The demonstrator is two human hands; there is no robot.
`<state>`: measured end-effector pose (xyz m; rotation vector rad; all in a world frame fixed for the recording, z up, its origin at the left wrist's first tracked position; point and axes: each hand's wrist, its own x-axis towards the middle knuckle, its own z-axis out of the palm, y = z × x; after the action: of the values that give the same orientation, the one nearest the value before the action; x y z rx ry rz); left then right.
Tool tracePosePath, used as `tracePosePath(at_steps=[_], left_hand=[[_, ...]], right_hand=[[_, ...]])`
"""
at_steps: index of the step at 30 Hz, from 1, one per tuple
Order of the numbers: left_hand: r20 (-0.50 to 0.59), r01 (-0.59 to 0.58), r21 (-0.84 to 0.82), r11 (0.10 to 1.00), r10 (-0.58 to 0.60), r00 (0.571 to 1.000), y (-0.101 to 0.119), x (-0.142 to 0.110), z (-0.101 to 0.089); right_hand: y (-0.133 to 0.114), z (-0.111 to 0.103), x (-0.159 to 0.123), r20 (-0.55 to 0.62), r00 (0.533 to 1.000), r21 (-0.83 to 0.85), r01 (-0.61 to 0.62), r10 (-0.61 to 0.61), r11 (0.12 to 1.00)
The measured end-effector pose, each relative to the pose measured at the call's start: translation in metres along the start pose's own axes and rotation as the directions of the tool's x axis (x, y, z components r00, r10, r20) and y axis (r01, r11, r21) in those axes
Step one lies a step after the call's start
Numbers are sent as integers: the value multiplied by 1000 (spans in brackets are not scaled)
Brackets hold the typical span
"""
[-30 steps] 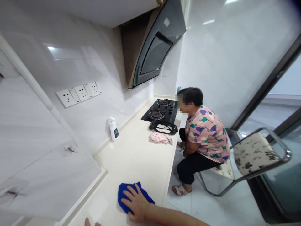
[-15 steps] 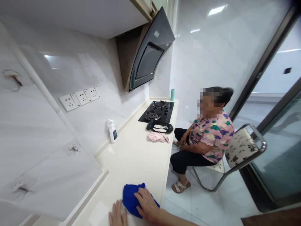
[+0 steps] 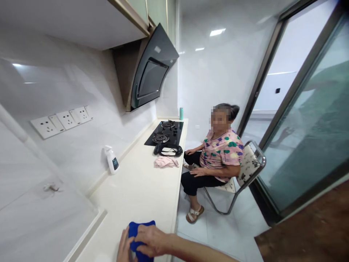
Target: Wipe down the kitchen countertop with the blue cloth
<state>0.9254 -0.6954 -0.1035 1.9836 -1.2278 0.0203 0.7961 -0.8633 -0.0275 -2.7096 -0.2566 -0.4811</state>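
Note:
A blue cloth lies bunched on the cream countertop near the bottom of the view. My right hand presses on it from above, fingers curled and gripping the fabric. Against the cloth's left edge rests my left hand, fingers extended on the counter and partly cut off by the frame. Whether its fingertips hold any fabric is hard to see.
Farther along the counter are a white spray bottle, a pink cloth, a black headset-like device, a gas hob and a green bottle. A range hood overhangs. Beside the counter a person sits on a chair.
My right hand has moved left with the blue cloth, bringing both to my left hand. The camera has turned right. The seated person's hands have moved apart onto the legs.

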Motion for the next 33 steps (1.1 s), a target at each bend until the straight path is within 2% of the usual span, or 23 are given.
tracePosePath(at_steps=[2,4,6,7,8,9,11,12,14,17,19,22,25,28,30,33], left_hand=[[30,-2,23,1000,1,1000,21,19,-26],[122,100,45,994,-105,987,52,34,-60],[128,315,41,948,-318,939,83,44,-95],[151,385,8,923,-382,912,95,48,-110],[174,426,-31,904,-415,893,104,51,-123],[247,458,-78,885,-428,869,110,53,-133],[394,516,-147,844,-428,813,112,54,-141],[416,527,-150,836,-430,801,108,53,-140],[362,528,-104,843,-463,809,93,49,-131],[201,539,-6,842,-527,826,65,35,-107],[137,542,32,840,-541,830,51,23,-92],[106,485,66,872,-490,865,44,5,-70],[110,398,99,912,-408,907,48,-12,-43],[96,261,271,927,-296,950,48,-30,-15],[80,162,418,894,-214,973,44,-41,-2],[51,96,550,830,-148,988,38,-51,7]], right_hand=[[-4,-28,11,-19,999,4,27,-27,1000],[-9,-61,19,-66,996,63,57,-53,996],[-10,-92,26,-149,987,179,85,-58,980],[-8,-104,29,-178,983,246,87,-43,965],[-5,-113,32,-182,983,314,90,-33,945],[-1,-120,36,-168,986,375,73,-10,924],[11,-122,41,-64,997,426,-21,53,904],[19,-119,42,12,995,396,-95,99,913],[36,-107,42,127,968,263,-244,217,934],[58,-82,32,127,908,83,-410,399,908],[63,-63,23,102,884,38,-463,457,886],[51,-29,8,102,881,13,-465,462,885],[27,12,-7,61,910,-36,-409,410,912],[13,48,-23,1,940,-129,-339,342,932],[12,62,-31,-15,949,-178,-312,315,933],[17,68,-37,-15,957,-216,-285,289,934]])
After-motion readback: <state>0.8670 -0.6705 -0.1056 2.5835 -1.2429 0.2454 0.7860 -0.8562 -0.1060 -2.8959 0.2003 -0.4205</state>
